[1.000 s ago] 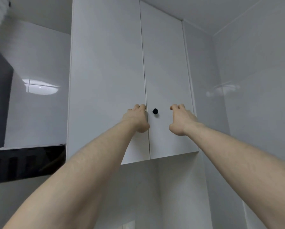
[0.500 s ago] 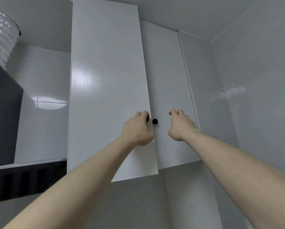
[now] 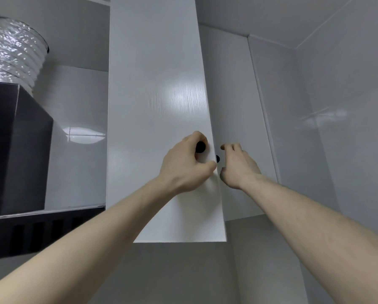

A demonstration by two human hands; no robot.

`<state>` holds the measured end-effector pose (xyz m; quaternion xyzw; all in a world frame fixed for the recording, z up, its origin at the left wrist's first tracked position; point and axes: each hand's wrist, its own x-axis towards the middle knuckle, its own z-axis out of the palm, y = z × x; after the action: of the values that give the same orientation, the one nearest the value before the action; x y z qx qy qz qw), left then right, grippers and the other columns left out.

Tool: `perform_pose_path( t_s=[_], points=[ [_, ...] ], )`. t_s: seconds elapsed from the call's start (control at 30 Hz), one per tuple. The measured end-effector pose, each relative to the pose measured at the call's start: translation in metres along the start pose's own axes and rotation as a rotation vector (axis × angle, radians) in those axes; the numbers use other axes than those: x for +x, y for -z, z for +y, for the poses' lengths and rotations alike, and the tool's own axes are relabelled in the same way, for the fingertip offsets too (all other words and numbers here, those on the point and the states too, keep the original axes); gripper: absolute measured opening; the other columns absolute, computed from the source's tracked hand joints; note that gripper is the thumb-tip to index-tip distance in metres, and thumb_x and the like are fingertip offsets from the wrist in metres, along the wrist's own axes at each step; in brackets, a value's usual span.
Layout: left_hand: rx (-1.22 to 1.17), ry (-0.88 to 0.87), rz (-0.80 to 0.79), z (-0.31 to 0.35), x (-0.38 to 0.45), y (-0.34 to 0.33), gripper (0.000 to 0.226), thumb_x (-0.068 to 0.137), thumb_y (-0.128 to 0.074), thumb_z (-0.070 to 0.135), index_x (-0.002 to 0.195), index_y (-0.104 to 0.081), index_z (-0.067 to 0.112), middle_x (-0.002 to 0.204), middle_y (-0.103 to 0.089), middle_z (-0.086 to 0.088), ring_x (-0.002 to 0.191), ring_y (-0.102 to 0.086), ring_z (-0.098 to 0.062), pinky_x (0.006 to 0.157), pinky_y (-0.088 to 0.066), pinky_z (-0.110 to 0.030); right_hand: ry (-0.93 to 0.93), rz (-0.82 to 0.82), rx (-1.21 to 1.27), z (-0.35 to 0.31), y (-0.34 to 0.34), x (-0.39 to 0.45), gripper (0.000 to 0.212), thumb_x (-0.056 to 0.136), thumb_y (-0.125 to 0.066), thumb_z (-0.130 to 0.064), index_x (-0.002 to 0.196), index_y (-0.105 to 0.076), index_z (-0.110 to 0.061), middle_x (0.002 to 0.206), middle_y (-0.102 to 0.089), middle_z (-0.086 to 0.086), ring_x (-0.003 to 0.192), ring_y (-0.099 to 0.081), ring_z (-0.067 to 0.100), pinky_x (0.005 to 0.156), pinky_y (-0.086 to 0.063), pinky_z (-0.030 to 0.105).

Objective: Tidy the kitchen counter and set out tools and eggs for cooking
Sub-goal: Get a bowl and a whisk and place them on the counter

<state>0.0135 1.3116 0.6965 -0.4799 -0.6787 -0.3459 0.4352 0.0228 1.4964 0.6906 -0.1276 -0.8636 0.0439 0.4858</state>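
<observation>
A white upper cabinet hangs in front of me. Its left door (image 3: 157, 106) stands partly swung out toward me. My left hand (image 3: 183, 165) grips that door's black knob (image 3: 200, 147) between thumb and fingers. The right door (image 3: 232, 95) is still flat against the cabinet, and its black knob (image 3: 217, 159) shows just past the left door's edge. My right hand (image 3: 238, 167) is raised beside that knob with curved fingers, fingertips at the door face, holding nothing. The cabinet's inside is hidden behind the left door.
A black range hood (image 3: 19, 150) with a silver foil duct (image 3: 15, 53) stands to the left of the cabinet. Glossy grey tiled wall (image 3: 337, 128) closes in on the right. No counter, tools or eggs are in view.
My left hand has pulled the left door further out by its knob. My right hand stays at the right door, now close to its knob. The view has tilted upward.
</observation>
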Motion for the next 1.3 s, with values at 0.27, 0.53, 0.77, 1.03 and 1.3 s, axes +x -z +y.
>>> perform_pose_path(
  t_s=[0.27,0.53,0.77,1.03,1.3],
  points=[
    [-0.205,-0.039,0.189,0.018,-0.033,0.057,0.025,0.082,-0.073,0.022,0.084,-0.049,0.015,0.072,-0.046,0.008,0.062,-0.039,-0.011,0.059,-0.038,-0.023,0.039,0.032,0.072,-0.013,-0.016,-0.017,0.063,0.091,-0.06,-0.013,0.148,-0.035,-0.019,0.145,-0.04,0.006,0.125,-0.05,0.03,0.09,-0.05,0.04],
    [-0.263,0.001,0.168,0.012,-0.065,0.131,0.035,0.083,-0.072,0.025,0.087,-0.042,0.008,0.073,-0.04,-0.011,0.064,-0.035,-0.022,0.062,-0.035,-0.036,0.057,-0.012,0.137,-0.04,-0.024,-0.045,0.061,0.093,-0.057,-0.019,0.149,-0.033,-0.019,0.145,-0.036,0.006,0.126,-0.048,0.031,0.094,-0.051,0.046],
    [-0.262,0.087,0.182,0.0,-0.09,0.184,0.036,0.084,-0.068,0.029,0.089,-0.039,0.006,0.073,-0.042,-0.001,0.065,-0.037,-0.021,0.06,-0.035,-0.025,0.055,-0.055,0.165,-0.075,-0.021,-0.068,0.06,0.093,-0.055,-0.02,0.149,-0.032,-0.022,0.148,-0.035,0.002,0.125,-0.048,0.027,0.091,-0.05,0.042],
    [-0.003,0.167,0.107,0.011,-0.104,0.203,0.036,0.091,-0.066,0.037,0.11,-0.038,0.025,0.105,-0.05,0.008,0.074,-0.055,-0.007,0.076,-0.048,-0.03,0.041,-0.139,0.161,-0.103,-0.023,-0.105,0.061,0.093,-0.057,-0.019,0.149,-0.032,-0.021,0.149,-0.035,0.003,0.128,-0.047,0.028,0.094,-0.049,0.04],
    [0.506,-0.264,0.159,0.068,-0.101,0.198,0.055,0.073,-0.067,0.029,0.123,-0.048,0.016,0.13,-0.041,-0.001,0.116,-0.04,-0.023,0.095,-0.034,-0.033,0.036,-0.19,0.153,-0.093,-0.021,-0.107,0.059,0.095,-0.056,-0.022,0.149,-0.032,-0.022,0.148,-0.036,0.003,0.127,-0.048,0.028,0.093,-0.05,0.042]
  ],
)
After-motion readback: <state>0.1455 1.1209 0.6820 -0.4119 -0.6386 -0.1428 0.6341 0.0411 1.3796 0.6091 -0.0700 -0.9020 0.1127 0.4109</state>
